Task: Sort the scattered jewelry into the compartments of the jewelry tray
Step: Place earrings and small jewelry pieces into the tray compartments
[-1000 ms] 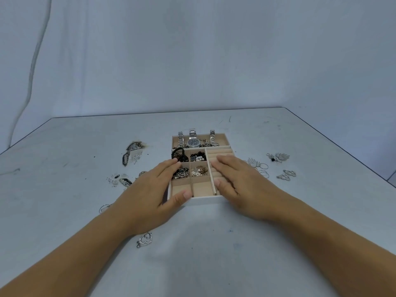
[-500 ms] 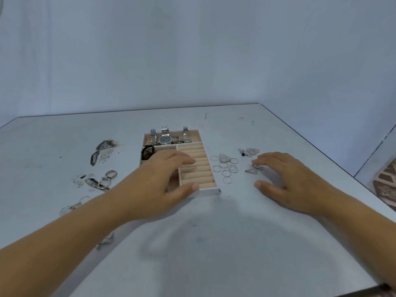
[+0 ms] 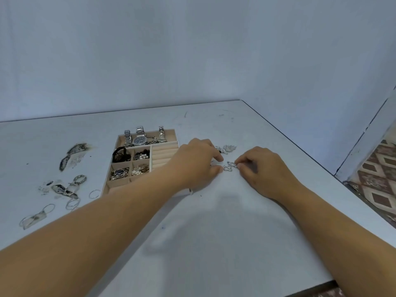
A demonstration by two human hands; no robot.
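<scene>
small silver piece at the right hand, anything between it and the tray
Yes. The left hand reaches across the right side of the beige compartment tray, directly between the small silver openwork piece pinched by the right hand and the compartments. Nothing else visible on the grey table blocks it.

No legible text or markings.

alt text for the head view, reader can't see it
A left hand and right hand work at silver earrings on a table beside a jewelry tray; the right pinches one. The tray holds watches and beads; rings lie scattered left of it.
</scene>
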